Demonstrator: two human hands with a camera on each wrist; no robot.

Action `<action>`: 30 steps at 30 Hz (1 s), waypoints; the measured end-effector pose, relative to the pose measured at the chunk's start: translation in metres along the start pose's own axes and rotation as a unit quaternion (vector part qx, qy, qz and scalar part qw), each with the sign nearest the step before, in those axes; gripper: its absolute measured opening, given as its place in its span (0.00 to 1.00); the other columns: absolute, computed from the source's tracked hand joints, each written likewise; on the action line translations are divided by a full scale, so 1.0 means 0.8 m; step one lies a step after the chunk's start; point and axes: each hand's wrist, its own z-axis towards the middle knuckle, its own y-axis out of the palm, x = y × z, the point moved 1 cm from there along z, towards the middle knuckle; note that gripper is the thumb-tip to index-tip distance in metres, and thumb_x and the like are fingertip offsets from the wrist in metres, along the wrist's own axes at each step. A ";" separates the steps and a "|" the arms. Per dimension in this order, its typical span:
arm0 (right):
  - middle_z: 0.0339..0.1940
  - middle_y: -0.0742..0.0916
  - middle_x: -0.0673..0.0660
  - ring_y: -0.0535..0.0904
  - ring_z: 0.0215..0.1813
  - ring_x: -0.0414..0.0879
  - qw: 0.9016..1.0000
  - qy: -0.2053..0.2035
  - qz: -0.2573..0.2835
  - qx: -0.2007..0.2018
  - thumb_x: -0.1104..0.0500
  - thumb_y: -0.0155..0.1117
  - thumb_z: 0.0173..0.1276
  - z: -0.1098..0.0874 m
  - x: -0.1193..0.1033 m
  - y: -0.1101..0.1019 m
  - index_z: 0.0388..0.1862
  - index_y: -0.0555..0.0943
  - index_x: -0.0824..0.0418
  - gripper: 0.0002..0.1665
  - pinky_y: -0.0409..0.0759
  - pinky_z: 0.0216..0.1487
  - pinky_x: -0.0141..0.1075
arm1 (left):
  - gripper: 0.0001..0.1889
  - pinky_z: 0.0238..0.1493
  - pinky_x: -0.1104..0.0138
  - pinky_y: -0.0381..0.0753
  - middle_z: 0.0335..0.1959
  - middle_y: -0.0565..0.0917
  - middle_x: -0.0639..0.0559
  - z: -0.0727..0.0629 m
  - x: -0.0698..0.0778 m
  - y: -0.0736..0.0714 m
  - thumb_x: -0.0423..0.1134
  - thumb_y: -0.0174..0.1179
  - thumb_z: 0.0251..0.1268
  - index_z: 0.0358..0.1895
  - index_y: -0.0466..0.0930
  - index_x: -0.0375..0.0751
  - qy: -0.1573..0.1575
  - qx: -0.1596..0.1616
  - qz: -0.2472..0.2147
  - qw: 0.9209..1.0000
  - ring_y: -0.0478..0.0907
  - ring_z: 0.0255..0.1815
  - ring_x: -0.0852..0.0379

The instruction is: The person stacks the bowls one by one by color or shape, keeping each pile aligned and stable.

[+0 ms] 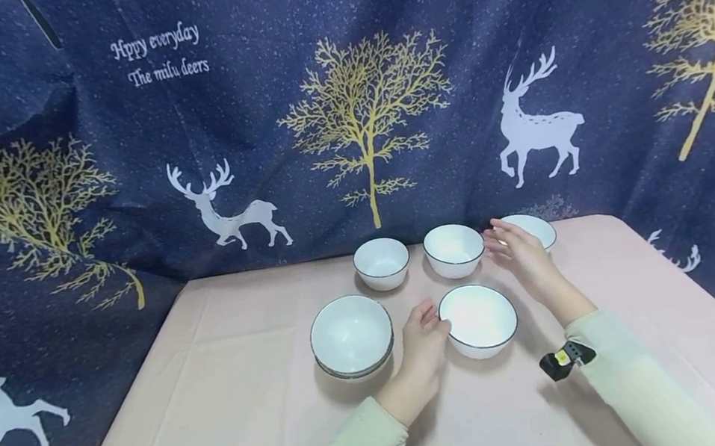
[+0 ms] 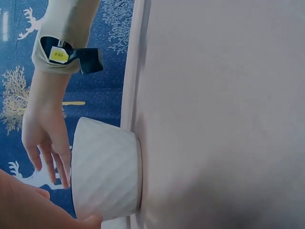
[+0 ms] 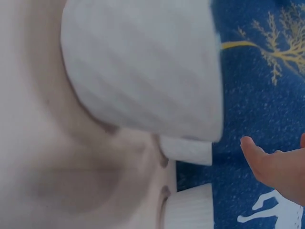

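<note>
A white bowl with a dark rim (image 1: 478, 316) stands at the front right of the group; its faceted side fills the middle of the left wrist view. My left hand (image 1: 419, 358) is at this bowl's left side, fingers loosely bent, the thumb (image 2: 90, 222) close against its wall. Whether it presses there I cannot tell. Left of that hand sits a stack of white bowls (image 1: 352, 335). My right hand (image 1: 525, 257) hangs above the table with fingers extended, between the back middle bowl (image 1: 454, 249) and the back right bowl (image 1: 537, 229), partly covering the latter. It holds nothing.
Another white bowl (image 1: 382, 263) stands at the back left of the group. A pale pink cloth covers the table (image 1: 237, 389). Directly behind the table's back edge hangs a dark blue curtain (image 1: 327, 197) printed with deer and trees.
</note>
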 end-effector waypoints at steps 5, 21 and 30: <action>0.74 0.59 0.70 0.57 0.74 0.61 1.000 0.012 -0.008 0.008 0.54 0.32 0.81 0.006 0.007 -0.005 0.77 0.44 0.66 0.32 0.61 0.74 0.45 | 0.31 0.70 0.56 0.67 0.68 0.64 0.35 0.001 -0.005 0.003 0.27 0.53 0.64 0.70 0.57 0.31 -0.003 0.006 0.003 1.000 0.62 0.70 0.39; 0.75 0.57 0.70 0.55 0.74 0.61 0.998 0.050 -0.032 -0.005 0.52 0.31 0.81 0.026 0.035 -0.012 0.78 0.42 0.65 0.33 0.59 0.75 0.45 | 0.31 0.69 0.56 0.68 0.69 0.63 0.34 0.000 -0.015 0.005 0.27 0.52 0.64 0.71 0.56 0.30 -0.008 -0.003 0.021 1.000 0.62 0.70 0.39; 0.77 0.53 0.69 0.52 0.76 0.60 0.994 0.101 -0.016 -0.026 0.53 0.32 0.81 0.039 0.041 -0.007 0.78 0.40 0.65 0.34 0.59 0.76 0.44 | 0.30 0.63 0.60 0.76 0.65 0.66 0.34 0.003 -0.017 0.007 0.25 0.53 0.61 0.69 0.59 0.28 -0.033 0.002 -0.001 0.999 0.66 0.67 0.39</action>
